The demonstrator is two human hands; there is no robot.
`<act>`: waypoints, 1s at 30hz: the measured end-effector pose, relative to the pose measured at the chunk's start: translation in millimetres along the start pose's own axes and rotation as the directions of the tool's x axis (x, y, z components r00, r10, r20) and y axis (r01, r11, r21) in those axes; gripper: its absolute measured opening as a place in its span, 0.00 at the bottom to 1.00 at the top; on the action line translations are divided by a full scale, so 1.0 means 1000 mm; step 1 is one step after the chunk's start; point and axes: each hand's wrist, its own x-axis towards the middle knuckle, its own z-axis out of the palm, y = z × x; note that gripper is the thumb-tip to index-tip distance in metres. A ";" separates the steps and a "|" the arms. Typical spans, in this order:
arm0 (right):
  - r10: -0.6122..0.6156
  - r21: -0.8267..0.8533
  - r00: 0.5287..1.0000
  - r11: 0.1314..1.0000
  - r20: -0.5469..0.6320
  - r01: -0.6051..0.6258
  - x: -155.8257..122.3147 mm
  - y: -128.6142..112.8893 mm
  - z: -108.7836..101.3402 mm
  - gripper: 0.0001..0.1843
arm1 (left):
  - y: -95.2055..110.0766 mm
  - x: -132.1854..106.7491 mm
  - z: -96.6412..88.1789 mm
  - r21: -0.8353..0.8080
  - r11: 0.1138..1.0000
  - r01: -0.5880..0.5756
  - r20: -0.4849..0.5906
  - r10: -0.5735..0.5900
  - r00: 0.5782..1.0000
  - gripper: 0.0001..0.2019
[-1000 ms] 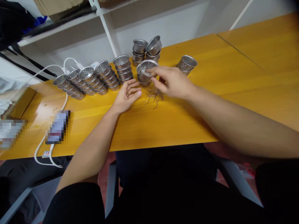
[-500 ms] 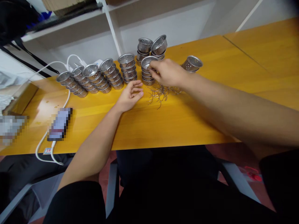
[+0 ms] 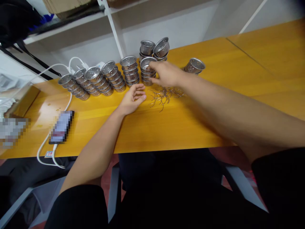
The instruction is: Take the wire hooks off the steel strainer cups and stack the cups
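My right hand (image 3: pixel 165 73) touches the right side of a stack of perforated metal strainer baskets (image 3: pixel 147 73). Its index finger is at the top rim and the thumb lower down, with a gap between them. My left hand (image 3: pixel 133 99) rests on the table just left of and in front of that stack, fingers loosely curled and apart, holding nothing. Thin curved wire pieces (image 3: pixel 162 97) lie in a loose heap between the hands, partly under my right forearm. Another stack of strainer baskets (image 3: pixel 130 70) stands close to the left.
Several leaning stacks of baskets (image 3: pixel 95 78) line the table's back left. More baskets (image 3: pixel 147 47), one tilted (image 3: pixel 162 47), stand behind. A single-looking basket (image 3: pixel 194 65) is right of my hand. A phone (image 3: pixel 62 127) with a white cable (image 3: pixel 44 144) lies left on the wooden table (image 3: pixel 147 133).
The stack at my right hand has shifted slightly left, closer to the neighbouring stack. My right hand moved left with it, its thumb and index finger now farther apart. My left hand stayed put.
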 end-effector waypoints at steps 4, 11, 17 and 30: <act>-0.017 0.120 0.993 0.992 -0.117 0.031 -0.023 -0.007 -0.031 0.27 | 0.000 -0.001 0.000 0.007 1.000 0.006 -0.009 -0.005 1.000 0.32; 0.457 0.077 0.850 0.888 -0.264 -0.454 -0.085 0.033 -0.090 0.10 | -0.002 0.000 0.000 -0.023 1.000 0.009 -0.014 -0.009 1.000 0.33; 0.558 -0.032 0.822 0.825 -0.117 -0.564 -0.096 0.060 -0.078 0.17 | 0.000 -0.001 -0.002 -0.008 1.000 0.026 -0.022 -0.027 0.999 0.32; 0.110 0.521 0.951 0.851 -0.289 0.060 -0.099 -0.012 -0.020 0.35 | 0.015 -0.007 0.010 -0.009 0.999 -0.053 -0.004 0.053 0.999 0.44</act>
